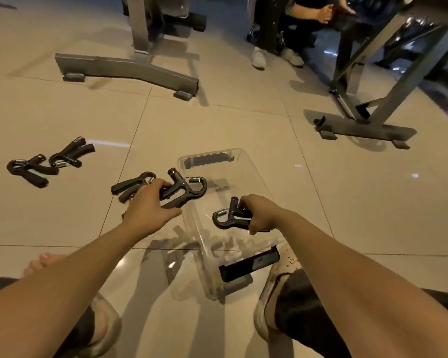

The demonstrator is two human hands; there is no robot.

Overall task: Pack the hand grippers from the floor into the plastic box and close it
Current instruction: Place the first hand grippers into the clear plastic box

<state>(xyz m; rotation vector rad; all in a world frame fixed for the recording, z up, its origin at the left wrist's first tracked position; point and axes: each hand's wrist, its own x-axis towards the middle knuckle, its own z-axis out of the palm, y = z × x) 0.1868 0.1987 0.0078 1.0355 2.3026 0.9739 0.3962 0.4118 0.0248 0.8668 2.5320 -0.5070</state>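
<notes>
Gripping one hand gripper (pixel 185 191) each: left hand (pixel 150 202) closed on one at the plastic box (pixel 248 174) rim, right hand (pixel 260 214) closed on another (pixel 229 215) over the open box. Three more grippers (pixel 62 157) lie on the floor tiles (pixel 347 202) to the left.

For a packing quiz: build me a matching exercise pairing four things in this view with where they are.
Things:
1. black hand gripper with steel spring
2. second black hand gripper
3. two black hand grippers lying together
4. clear plastic box

Places:
A. far left on the tiled floor
B. in the right hand, over the box
C. between the person's feet
D. in the left hand

Pairs: 1-D, 2-B, 3-A, 4-C
</notes>
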